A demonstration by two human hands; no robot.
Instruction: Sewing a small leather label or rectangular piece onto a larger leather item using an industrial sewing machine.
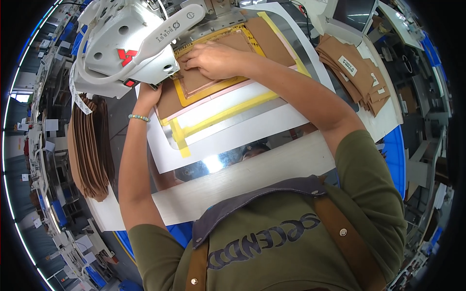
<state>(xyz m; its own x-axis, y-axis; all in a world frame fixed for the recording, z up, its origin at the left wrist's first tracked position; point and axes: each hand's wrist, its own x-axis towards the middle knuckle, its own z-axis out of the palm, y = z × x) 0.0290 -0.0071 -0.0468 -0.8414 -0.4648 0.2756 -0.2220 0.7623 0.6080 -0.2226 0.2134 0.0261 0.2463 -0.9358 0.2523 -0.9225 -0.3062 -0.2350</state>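
A brown fabric piece [191, 80] lies flat within a yellow template frame [216, 95], under the head of a white sewing machine [128, 43]. My right hand [213, 59] rests on the fabric, palm down, its fingers stretched toward the needle area and pressing on the surface. Beside the machine head's lower edge is my left hand [149, 96], next to the left end of the brown fabric. Its fingers are curled and partly hidden by the machine. A small dark thing shows at its fingertips, too little of it to name.
Folded brown pieces [90, 150] stand stacked at the left. More brown pieces with white labels [352, 68] lie at the right, near a screen [352, 14]. A white sheet with yellow tape [233, 116] surrounds the frame. The pale table edge [242, 162] runs before me.
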